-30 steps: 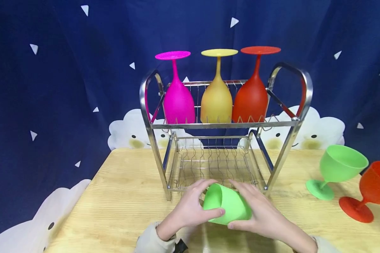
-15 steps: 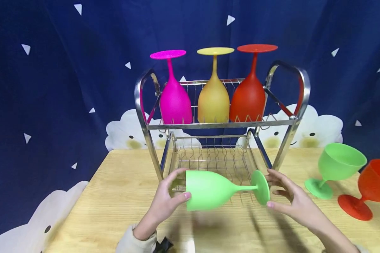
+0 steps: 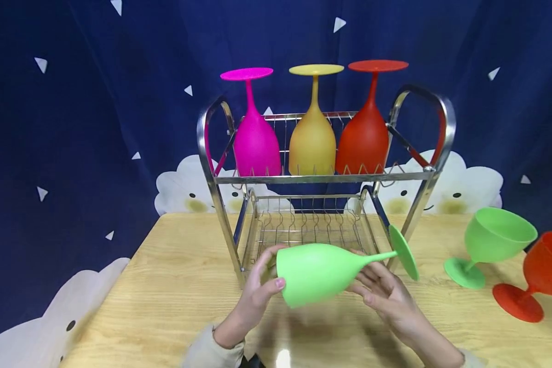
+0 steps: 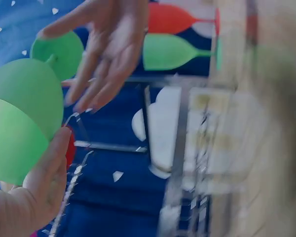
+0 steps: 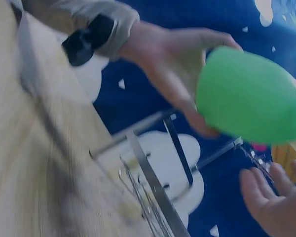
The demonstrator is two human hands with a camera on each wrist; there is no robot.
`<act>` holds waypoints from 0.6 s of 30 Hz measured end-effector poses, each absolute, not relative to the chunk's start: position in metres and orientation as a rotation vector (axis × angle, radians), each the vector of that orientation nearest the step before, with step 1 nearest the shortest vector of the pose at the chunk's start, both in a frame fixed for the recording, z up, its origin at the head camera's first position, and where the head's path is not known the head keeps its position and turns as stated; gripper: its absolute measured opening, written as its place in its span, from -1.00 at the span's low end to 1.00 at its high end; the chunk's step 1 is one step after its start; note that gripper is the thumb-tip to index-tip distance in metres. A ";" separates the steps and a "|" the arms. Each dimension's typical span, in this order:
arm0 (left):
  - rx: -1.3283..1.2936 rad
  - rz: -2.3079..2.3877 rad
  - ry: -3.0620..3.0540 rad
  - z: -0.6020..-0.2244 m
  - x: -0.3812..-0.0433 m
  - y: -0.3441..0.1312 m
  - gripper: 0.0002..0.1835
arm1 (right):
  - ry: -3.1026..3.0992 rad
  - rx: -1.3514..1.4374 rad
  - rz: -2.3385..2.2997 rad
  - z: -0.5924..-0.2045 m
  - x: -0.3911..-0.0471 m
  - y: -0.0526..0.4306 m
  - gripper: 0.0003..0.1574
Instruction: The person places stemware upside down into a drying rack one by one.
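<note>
A green plastic goblet [image 3: 319, 273] is held on its side in front of the rack, mouth to the left, foot raised to the right. My left hand [image 3: 253, 301] grips the bowl near its rim, thumb on the near side; the right wrist view shows this hand [image 5: 167, 61] around the bowl's mouth. My right hand [image 3: 393, 304] is below the stem, fingers loosely spread and partly hidden behind the bowl. In the left wrist view, the right hand [image 4: 111, 49] has extended fingers holding nothing, beside the goblet's foot [image 4: 59, 54].
A two-tier metal dish rack [image 3: 322, 179] stands ahead. Its upper tier bears upside-down goblets: magenta [image 3: 257, 145], yellow [image 3: 313, 145] and red [image 3: 362, 143]. At the right, another green goblet [image 3: 497, 240] and a red goblet [image 3: 547, 268] stand upright on the wooden table [image 3: 175, 286].
The goblet has turned from pointing its mouth toward me to lying sideways, then tilted foot-up. My right hand has moved from the bowl to the foot, then left beneath the stem.
</note>
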State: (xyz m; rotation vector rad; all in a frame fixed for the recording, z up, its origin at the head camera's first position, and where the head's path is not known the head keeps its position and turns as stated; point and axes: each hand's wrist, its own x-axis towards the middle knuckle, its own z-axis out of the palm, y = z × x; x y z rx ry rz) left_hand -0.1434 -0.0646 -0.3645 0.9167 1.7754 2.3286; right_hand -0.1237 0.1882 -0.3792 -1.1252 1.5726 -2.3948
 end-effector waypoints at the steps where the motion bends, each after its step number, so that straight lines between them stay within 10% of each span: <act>1: 0.915 2.326 1.753 -0.366 -0.143 -0.062 -0.31 | 1.540 -1.103 -2.457 -0.378 -0.123 0.184 -0.39; 18: 0.853 2.332 1.617 -0.367 -0.140 -0.050 -0.38 | 1.599 -1.032 -2.736 -0.364 -0.110 0.153 -0.31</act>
